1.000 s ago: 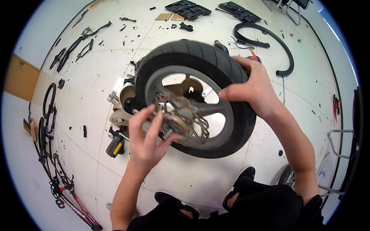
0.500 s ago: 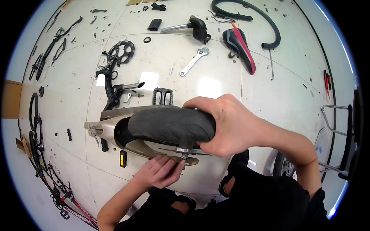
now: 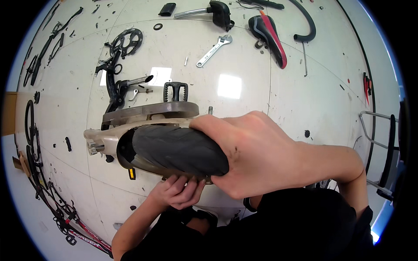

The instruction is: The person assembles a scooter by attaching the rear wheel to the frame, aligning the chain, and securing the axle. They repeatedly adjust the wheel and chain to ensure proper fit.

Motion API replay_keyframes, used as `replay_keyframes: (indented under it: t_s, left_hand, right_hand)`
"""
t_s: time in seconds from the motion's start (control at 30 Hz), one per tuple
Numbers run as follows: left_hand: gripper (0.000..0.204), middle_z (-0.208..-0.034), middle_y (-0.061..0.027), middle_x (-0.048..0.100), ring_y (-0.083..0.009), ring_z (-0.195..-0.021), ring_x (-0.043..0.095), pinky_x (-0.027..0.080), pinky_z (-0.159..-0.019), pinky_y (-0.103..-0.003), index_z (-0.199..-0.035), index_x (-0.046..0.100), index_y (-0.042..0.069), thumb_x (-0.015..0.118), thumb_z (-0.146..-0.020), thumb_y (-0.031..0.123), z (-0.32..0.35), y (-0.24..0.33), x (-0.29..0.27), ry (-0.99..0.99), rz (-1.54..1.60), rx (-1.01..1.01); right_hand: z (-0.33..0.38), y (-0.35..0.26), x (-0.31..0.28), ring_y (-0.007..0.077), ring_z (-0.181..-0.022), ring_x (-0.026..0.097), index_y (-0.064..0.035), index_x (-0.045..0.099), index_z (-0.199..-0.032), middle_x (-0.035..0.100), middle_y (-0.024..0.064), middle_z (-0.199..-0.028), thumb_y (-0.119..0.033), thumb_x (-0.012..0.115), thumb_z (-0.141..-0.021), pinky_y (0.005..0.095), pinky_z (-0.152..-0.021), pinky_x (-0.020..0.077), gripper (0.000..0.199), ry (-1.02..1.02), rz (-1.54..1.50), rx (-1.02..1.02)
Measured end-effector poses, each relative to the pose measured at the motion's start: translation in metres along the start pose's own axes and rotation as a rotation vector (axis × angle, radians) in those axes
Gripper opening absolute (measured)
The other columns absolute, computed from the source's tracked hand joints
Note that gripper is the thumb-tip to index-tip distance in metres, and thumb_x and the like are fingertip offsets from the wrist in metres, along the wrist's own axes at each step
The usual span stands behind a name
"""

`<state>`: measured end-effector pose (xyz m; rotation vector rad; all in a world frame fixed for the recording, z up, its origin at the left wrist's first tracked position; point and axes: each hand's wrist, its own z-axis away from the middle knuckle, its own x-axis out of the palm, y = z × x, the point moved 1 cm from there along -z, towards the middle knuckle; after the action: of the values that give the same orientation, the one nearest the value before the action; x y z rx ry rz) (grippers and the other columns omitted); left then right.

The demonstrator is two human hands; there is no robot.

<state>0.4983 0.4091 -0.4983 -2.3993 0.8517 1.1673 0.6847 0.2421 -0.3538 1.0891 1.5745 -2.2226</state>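
A small wheel with a black rubber tyre (image 3: 174,148) sits inside a beige frame (image 3: 109,137) with a fork-like end. My right hand (image 3: 250,152) is wrapped over the right end of the tyre, thumb on the near side and fingers on the far side. At the wheel's near side, my left hand (image 3: 180,191) has its fingers curled against the edge of the frame arm. Whatever its fingertips pinch is hidden. A grey guard (image 3: 152,112) runs along the far side of the frame, and a black pedal (image 3: 175,91) shows beyond it.
Beyond the wheel lie an adjustable wrench (image 3: 214,51), a crankset (image 3: 126,42), a red-and-black saddle (image 3: 268,39) and a seatpost clamp part (image 3: 222,15). Bicycle frame parts (image 3: 37,161) line the left side. A metal-legged stand (image 3: 379,117) is at the right.
The wheel has tilted and shifted left and towards me, covering the axle end seen before. My right hand has moved with it. My left hand stays at the frame arm.
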Motion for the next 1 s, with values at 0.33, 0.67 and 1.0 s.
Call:
replay_keyframes:
  t_s: [0.33, 0.67, 1.0]
  left_hand:
    - [0.027, -0.111, -0.0101, 0.062, -0.0263, -0.105, 0.061, 0.048, -0.094, -0.05, -0.109, 0.067, 0.005, 0.066, -0.084, 0.014, 0.005, 0.021, -0.026, 0.04, 0.108, -0.495]
    - [0.03, -0.113, -0.0085, 0.068, -0.023, -0.114, 0.06, 0.026, -0.11, -0.043, -0.107, 0.069, 0.007, 0.064, -0.077, 0.013, 0.03, 0.03, 0.015, -0.483, -0.205, -0.222]
    - [0.036, -0.105, -0.0177, 0.067, -0.0302, -0.089, 0.067, 0.054, -0.075, -0.04, -0.104, 0.069, -0.003, 0.056, -0.07, -0.008, -0.004, 0.015, -0.044, -0.391, 0.649, -0.554]
  right_hand:
    - [0.005, 0.007, 0.016, 0.0336, -0.065, 0.066, -0.0006, 0.053, -0.113, 0.066, 0.0133, -0.08, -0.011, 0.074, -0.064, 0.0385, -0.051, 0.0508, 0.055, -0.101, 0.14, -0.007]
    - [0.039, 0.049, 0.032, 0.0266, -0.067, 0.063, 0.0015, 0.056, -0.104, 0.056, 0.0082, -0.075, -0.008, 0.066, -0.06, 0.0361, -0.054, 0.0494, 0.046, 0.108, 0.203, -0.286]
    - [0.044, 0.064, 0.032, 0.0185, -0.065, 0.057, 0.0029, 0.06, -0.108, 0.054, 0.0069, -0.082, -0.011, 0.06, -0.07, 0.0279, -0.057, 0.0471, 0.04, 0.166, 0.34, -0.454]
